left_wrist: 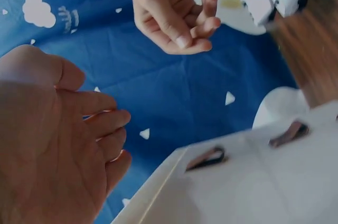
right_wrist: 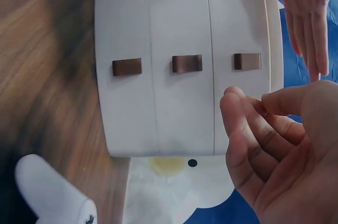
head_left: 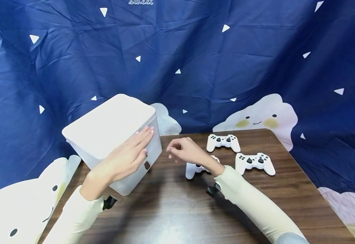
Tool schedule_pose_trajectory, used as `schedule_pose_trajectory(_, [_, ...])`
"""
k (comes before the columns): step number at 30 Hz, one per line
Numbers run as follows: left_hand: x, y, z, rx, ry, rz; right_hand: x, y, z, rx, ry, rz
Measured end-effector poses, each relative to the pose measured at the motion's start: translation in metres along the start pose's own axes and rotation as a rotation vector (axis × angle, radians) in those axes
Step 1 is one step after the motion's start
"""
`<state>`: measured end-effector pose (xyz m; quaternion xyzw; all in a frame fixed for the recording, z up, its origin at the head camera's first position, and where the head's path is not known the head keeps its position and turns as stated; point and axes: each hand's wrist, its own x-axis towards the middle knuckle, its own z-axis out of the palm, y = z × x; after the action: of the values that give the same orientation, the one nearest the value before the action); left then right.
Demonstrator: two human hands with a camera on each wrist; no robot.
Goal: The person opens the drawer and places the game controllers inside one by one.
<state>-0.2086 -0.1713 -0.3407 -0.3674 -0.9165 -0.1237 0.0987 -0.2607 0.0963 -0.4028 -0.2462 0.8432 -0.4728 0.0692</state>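
Observation:
A white box of three drawers [head_left: 110, 123] stands on the left of the table. Each drawer front carries a brown tab [right_wrist: 187, 64], and all the fronts sit flush in the right wrist view. My left hand [head_left: 123, 157] is held out flat with straight fingers near the box's top front edge; whether it touches is unclear. To the right of the box hovers my right hand [head_left: 188, 149], its fingers loosely bent and holding nothing. Below it lies a white game controller [head_left: 191, 170], partly covered by the wrist.
Two more white controllers lie to the right, one farther back [head_left: 235, 145] and one nearer the right edge [head_left: 269, 166]. A wooden table [head_left: 177, 210] carries everything. A blue curtain [head_left: 177, 40] with clouds and white triangles hangs behind.

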Motion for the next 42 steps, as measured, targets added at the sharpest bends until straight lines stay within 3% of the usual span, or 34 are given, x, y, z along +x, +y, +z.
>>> schedule_pose_trajectory(4, [-0.003, -0.01, -0.012, 0.021, -0.024, -0.045, 0.015, -0.009, 0.002, -0.008, -0.011, -0.023])
schedule_pose_trajectory(10, [-0.006, -0.029, -0.019, 0.066, -0.074, -0.109, 0.035, -0.021, 0.005, -0.05, -0.03, -0.047])
schedule_pose_trajectory(17, [-0.012, -0.042, -0.023, 0.089, -0.117, -0.149, 0.058, -0.031, 0.015, 0.02, -0.093, -0.035])
schedule_pose_trajectory(25, [-0.018, -0.044, -0.025, 0.105, -0.145, -0.172, 0.072, -0.039, 0.034, 0.021, -0.121, 0.029])
schedule_pose_trajectory(37, [-0.017, -0.042, -0.023, 0.123, -0.134, -0.163, 0.08, -0.039, 0.044, 0.321, -0.1, 0.156])
schedule_pose_trajectory(42, [-0.019, -0.044, -0.022, 0.114, -0.126, -0.169, 0.082, -0.04, 0.043, 0.295, -0.163, 0.147])
